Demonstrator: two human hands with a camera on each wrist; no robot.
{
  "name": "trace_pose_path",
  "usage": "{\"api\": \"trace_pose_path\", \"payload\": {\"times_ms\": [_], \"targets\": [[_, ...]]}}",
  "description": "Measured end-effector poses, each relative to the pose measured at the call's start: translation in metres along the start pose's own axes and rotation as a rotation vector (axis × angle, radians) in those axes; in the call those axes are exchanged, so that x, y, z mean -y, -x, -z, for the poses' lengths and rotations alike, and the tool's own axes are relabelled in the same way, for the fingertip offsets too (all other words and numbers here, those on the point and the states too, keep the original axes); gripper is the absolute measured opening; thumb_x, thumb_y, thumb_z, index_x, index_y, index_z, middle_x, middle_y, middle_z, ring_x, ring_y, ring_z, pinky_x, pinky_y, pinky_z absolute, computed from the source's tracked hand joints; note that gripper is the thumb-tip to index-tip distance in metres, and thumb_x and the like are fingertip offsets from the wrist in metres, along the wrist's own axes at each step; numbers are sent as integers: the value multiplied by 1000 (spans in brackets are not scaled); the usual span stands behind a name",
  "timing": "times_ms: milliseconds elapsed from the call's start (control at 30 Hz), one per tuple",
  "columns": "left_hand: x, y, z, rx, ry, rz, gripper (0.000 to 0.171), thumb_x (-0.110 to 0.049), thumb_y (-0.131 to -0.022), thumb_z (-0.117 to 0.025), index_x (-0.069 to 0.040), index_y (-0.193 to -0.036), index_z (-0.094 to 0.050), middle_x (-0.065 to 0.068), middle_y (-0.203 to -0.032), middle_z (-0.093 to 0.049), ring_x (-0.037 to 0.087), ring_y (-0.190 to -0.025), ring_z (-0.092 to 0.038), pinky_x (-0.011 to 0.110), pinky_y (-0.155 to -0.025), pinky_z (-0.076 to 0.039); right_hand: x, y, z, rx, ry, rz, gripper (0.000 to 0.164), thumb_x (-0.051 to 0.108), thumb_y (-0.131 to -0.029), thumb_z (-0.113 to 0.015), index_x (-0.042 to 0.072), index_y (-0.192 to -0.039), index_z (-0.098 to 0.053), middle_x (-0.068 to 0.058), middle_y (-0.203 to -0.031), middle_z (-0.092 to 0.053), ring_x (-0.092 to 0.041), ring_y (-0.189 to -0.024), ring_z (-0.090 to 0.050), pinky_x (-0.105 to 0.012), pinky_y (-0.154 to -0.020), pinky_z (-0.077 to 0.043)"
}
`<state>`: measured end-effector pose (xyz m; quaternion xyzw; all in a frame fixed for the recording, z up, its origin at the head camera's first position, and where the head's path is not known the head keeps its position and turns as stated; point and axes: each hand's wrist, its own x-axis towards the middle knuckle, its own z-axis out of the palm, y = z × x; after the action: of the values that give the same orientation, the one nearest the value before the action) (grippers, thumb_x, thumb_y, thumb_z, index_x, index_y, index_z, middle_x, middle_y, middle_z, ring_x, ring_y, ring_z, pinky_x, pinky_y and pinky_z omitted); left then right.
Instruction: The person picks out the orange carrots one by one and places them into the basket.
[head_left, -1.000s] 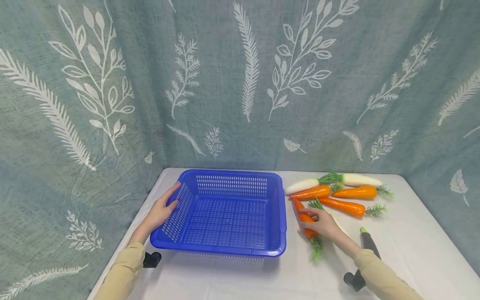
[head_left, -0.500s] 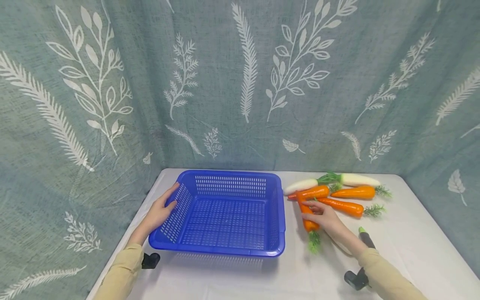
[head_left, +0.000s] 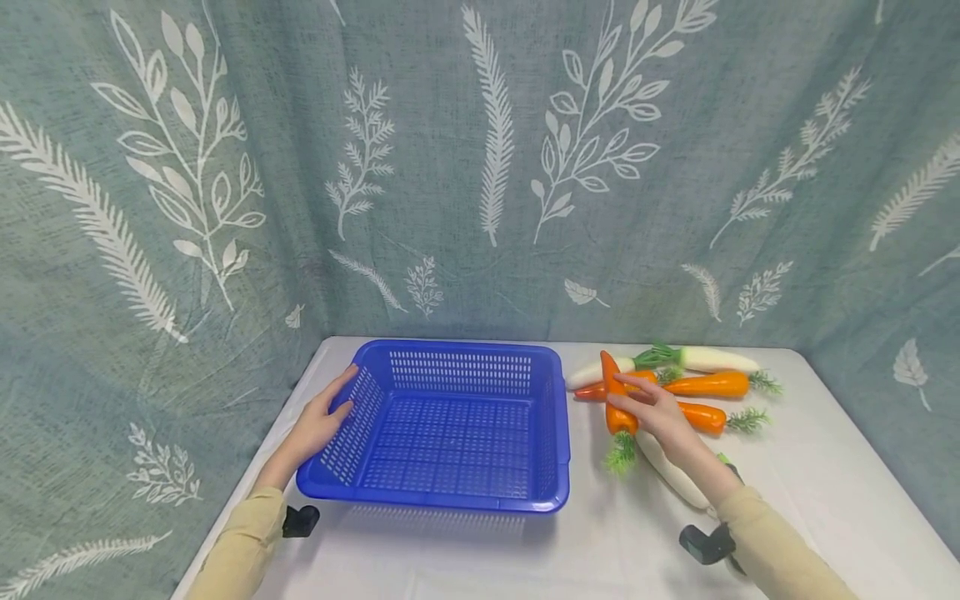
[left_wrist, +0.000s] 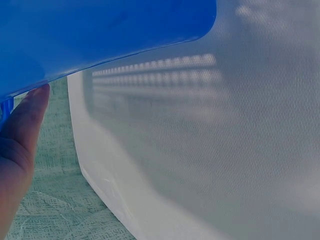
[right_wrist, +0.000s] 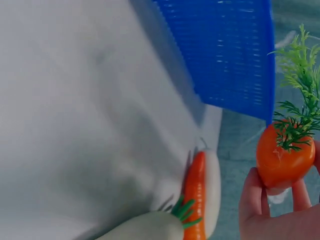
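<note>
Since half a second ago, the right hand (head_left: 662,421) has moved up with its carrot (head_left: 613,390), whose tip now overlaps the left back radish (head_left: 597,372) in the head view; left hand (head_left: 318,425) and basket (head_left: 457,433) look unchanged. The right hand's fingers pinch the carrot by its body, leaves toward the person, and it seems lifted off the desk (head_left: 600,550), to the right of the basket. The left hand lies at the basket's left rim, thumb over the edge; I cannot tell whether its fingers clamp it. To handle the carrot well, I would keep the pinch firm near the thick end, since the skin looks slick and the leaves would hold poorly. A steady left hand should stop the basket sliding. In the way are the basket's right rim, the left carrot (head_left: 591,392) behind the held one and the front radish (head_left: 678,479) beneath the wrist. Farther right lie the far carrot (head_left: 708,384), near carrot (head_left: 703,417) and right back radish (head_left: 720,360).
</note>
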<state>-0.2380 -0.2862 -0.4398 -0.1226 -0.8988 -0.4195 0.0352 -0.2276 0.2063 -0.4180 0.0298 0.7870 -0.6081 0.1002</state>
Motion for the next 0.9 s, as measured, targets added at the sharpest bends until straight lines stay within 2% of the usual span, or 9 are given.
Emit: {"api": "trace_pose_path", "payload": {"times_ms": [100, 200, 333, 567, 767, 900], "targets": [[0, 0, 0, 0, 2, 0, 51, 3, -96, -42, 2, -146, -30, 26, -153, -24, 48, -140, -21, 59, -114, -19, 3, -2, -1, -12, -56, -8, 65, 34, -90, -64, 9, -145, -39, -15, -145, -39, 2, -84, -57, -15, -77, -47], [-1, 0, 1, 1, 0, 2, 51, 2, -96, -42, 2, -146, -30, 26, -153, -24, 48, -140, -21, 59, -114, -19, 2, -4, -4, -20, -86, -21, 65, 33, -90, -64, 9, -144, -39, -12, -143, -39, 3, -77, -56, -13, -71, -47], [-1, 0, 1, 0, -6, 6, 51, 2, -96, -42, 2, -146, -30, 25, -153, -24, 47, -140, -21, 58, -114, -19, 2, -5, -10, -32, -103, -49, 64, 33, -90, -64, 8, -144, -39, -17, -141, -43, 2, -76, -55, -13, -68, -46], [1, 0, 0, -3, -10, 1, 51, 2, -96, -42, 2, -146, -29, 25, -153, -24, 47, -140, -22, 58, -114, -19, 5, -7, -24, -44, -244, -54, 59, 22, -91, -63, 6, -143, -39, -18, -146, -36, 4, -77, -59, -12, -73, -50], [1, 1, -2, -8, -1, -12, 52, 3, -96, -42, 3, -146, -30, 26, -153, -24, 47, -140, -22, 58, -114, -20, 12, -6, -33, -49, -246, -49, 57, 26, -92, -61, 10, -143, -41, -16, -141, -42, 2, -81, -60, -15, -76, -50], [2, 1, -2, -12, -4, -18, 51, 2, -96, -42, 3, -146, -30, 26, -153, -24, 48, -140, -22, 58, -114, -20, 18, -6, -41, -32, -260, -21, 58, 26, -92, -61, 9, -143, -40, -15, -140, -43, 2, -85, -60, -20, -84, -50]]}}
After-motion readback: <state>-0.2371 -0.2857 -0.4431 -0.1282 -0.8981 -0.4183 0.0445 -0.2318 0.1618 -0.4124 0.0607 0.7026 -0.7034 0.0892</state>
